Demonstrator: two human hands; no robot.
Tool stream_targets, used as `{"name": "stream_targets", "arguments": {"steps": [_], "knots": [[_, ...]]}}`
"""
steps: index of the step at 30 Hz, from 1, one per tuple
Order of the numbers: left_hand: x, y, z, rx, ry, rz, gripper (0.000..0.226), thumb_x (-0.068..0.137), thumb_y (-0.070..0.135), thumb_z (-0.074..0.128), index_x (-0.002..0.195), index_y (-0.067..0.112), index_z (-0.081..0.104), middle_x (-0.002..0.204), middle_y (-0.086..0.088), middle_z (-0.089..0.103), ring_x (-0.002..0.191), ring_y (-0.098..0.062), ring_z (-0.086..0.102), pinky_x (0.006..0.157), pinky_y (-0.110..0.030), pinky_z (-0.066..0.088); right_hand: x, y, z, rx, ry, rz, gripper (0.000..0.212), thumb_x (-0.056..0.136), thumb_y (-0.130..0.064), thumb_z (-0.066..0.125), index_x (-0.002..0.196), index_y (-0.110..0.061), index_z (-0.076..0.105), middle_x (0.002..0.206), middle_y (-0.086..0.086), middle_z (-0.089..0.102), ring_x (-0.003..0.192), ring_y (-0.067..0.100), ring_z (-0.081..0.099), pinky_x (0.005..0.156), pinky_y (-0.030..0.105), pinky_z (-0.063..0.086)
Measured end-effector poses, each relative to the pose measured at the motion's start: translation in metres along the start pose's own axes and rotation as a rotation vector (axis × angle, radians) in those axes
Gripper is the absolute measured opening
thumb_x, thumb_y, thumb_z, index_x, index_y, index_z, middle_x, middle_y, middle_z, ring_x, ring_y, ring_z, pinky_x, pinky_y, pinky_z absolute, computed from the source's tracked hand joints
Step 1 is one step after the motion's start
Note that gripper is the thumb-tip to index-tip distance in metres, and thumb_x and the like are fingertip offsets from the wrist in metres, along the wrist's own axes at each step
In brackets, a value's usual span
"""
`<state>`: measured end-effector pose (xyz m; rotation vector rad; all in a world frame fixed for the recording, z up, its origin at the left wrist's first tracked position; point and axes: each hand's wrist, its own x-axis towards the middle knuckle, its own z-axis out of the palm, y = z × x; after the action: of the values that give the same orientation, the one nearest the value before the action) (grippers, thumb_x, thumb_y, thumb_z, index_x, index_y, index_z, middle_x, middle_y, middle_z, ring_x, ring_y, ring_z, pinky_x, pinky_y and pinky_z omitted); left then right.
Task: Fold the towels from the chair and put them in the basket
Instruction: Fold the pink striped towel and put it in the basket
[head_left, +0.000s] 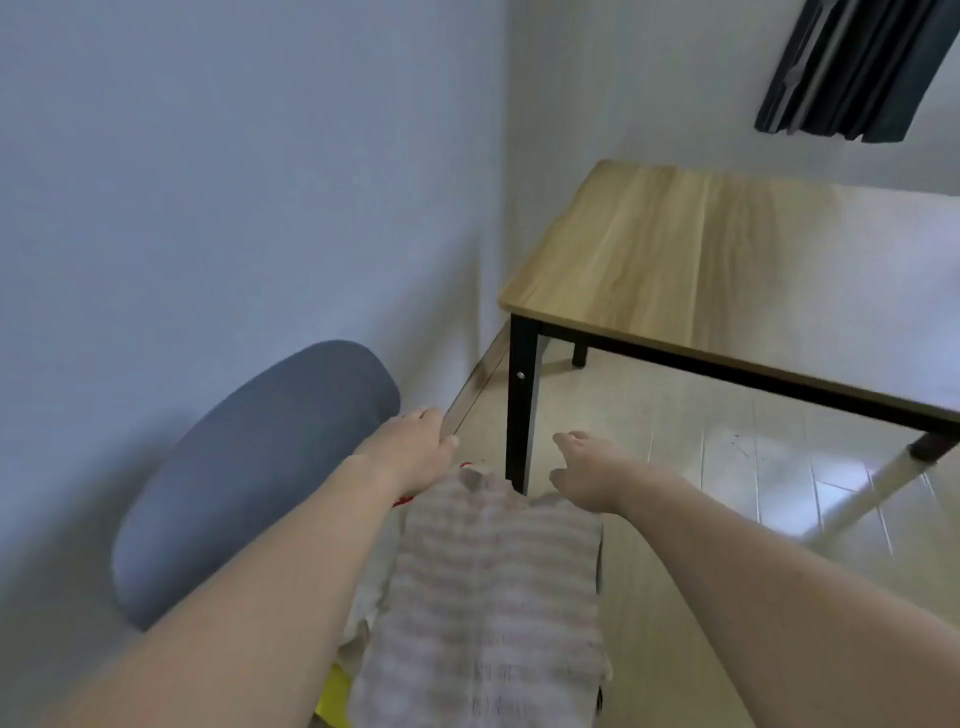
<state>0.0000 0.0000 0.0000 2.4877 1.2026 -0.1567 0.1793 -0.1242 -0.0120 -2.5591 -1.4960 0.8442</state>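
1. Where the view begins, nearest the camera, a striped towel (493, 597) lies lengthwise over other cloths on the chair (249, 467); a yellow edge (332, 691) shows beneath its near left corner.
2. Both forearms reach forward, one along each long edge of the towel.
3. Left hand (410, 452) hovers at the towel's far left corner, fingers loosely curled; whether it pinches cloth cannot be told through the blur.
4. Right hand (587, 478) hangs at the far right corner, fingers relaxed and spread, holding nothing visible.
5. Grey backrest of the chair stands left, near the wall (208, 182).
6. Pale floor (649, 447) lies bare beyond the hands, bounded by a black table leg (519, 405).
7. Wooden table (727, 270) fills the far right corner.
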Motion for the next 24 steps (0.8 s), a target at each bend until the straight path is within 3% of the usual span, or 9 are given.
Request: {"name": "stream_targets", "arguments": {"steps": [7,10,13,15,18,20,22,24], "knots": [[0.052,-0.031,0.108,-0.019,-0.051,-0.027,0.043,0.103,0.028,0.03,0.139,0.007,0.039,0.147,-0.012,0.038,0.132,-0.031,0.039,0.107,-0.039,0.034,0.074,0.043,0.1,-0.007,0.0,0.052,0.047,0.101,-0.029,0.032,0.145,-0.013,0.03,0.148,0.008,0.037,0.133,0.03,0.037,0.109,0.039,0.034],[0.083,-0.042,0.143,-0.049,-0.012,-0.001,0.039,0.101,0.019,0.029,0.137,0.016,0.043,0.144,-0.006,0.044,0.128,-0.027,0.044,0.103,-0.034,0.037,0.105,0.059,0.128,0.008,0.008,0.08,0.042,0.101,-0.028,0.03,0.14,-0.012,0.037,0.142,0.009,0.043,0.128,0.029,0.043,0.108,0.038,0.036],[0.099,-0.046,0.167,-0.085,-0.01,0.014,0.05,0.098,0.013,0.029,0.145,0.027,0.035,0.147,0.003,0.041,0.131,-0.022,0.041,0.097,-0.025,0.032,0.13,0.073,0.147,-0.088,0.011,0.071,0.037,0.1,-0.02,0.028,0.13,-0.011,0.046,0.136,0.009,0.047,0.121,0.028,0.047,0.105,0.039,0.038],[0.109,-0.05,0.179,-0.105,-0.002,0.029,0.049,0.097,0.015,0.03,0.144,0.029,0.034,0.146,0.003,0.043,0.129,-0.022,0.043,0.101,-0.029,0.034,0.142,0.081,0.154,-0.079,0.02,0.087,0.039,0.098,-0.024,0.029,0.131,-0.013,0.046,0.137,0.008,0.047,0.122,0.028,0.046,0.106,0.038,0.037],[0.12,-0.058,0.19,-0.068,0.018,0.047,0.041,0.097,0.018,0.031,0.136,0.024,0.042,0.136,0.001,0.05,0.118,-0.023,0.048,0.097,-0.031,0.038,0.15,0.087,0.159,-0.052,0.062,0.065,0.038,0.092,-0.035,0.034,0.117,-0.015,0.056,0.128,0.007,0.056,0.113,0.026,0.053,0.103,0.039,0.04],[0.124,-0.061,0.193,0.028,0.042,0.061,0.036,0.097,0.019,0.031,0.129,0.02,0.049,0.131,-0.002,0.051,0.114,-0.023,0.047,0.096,-0.034,0.04,0.15,0.089,0.161,-0.086,0.078,0.063,0.049,0.091,-0.044,0.032,0.127,-0.018,0.052,0.137,0.005,0.052,0.122,0.026,0.048,0.11,0.044,0.032],[0.126,-0.063,0.194,0.129,0.054,0.071,0.037,0.099,0.023,0.03,0.13,0.02,0.05,0.131,-0.003,0.047,0.121,-0.023,0.041,0.102,-0.038,0.037,0.147,0.092,0.163,-0.175,0.049,0.053,0.061,0.094,-0.055,0.021,0.145,-0.025,0.034,0.153,-0.002,0.034,0.141,0.023,0.029,0.117,0.052,0.01],[0.124,-0.064,0.192,0.224,0.102,0.097,0.037,0.099,0.026,0.029,0.128,0.023,0.053,0.13,-0.001,0.046,0.121,-0.023,0.035,0.105,-0.04,0.036,0.145,0.093,0.164,-0.241,0.036,0.044,0.066,0.093,-0.063,0.012,0.15,-0.031,0.023,0.158,-0.006,0.023,0.147,0.02,0.015,0.114,0.056,-0.006]]}}
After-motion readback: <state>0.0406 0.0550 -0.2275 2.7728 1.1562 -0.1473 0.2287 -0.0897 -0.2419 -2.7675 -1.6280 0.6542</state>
